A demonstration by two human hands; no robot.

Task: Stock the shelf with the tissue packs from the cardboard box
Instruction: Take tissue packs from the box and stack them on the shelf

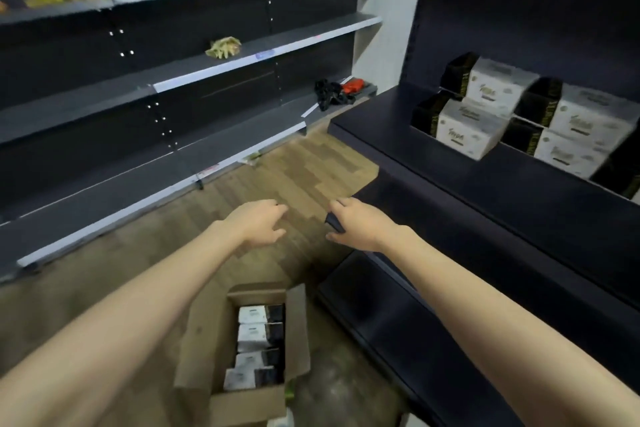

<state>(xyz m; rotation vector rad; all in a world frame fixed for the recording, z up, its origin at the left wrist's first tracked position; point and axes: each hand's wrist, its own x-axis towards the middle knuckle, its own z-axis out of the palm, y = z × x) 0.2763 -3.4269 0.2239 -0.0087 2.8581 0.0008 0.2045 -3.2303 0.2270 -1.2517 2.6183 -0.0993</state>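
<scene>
Writing: logos on the tissue packs (474,128) too blurred to read
Packs: white fronts, black-and-gold ends
Left hand (258,222): loosely curled, holding nothing
Right hand (356,224): loosely curled, holding nothing

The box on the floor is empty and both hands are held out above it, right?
Not quite. The head view shows the box on the floor holding several tissue packs. The rest is right: the left hand and right hand are held out above it.
</scene>
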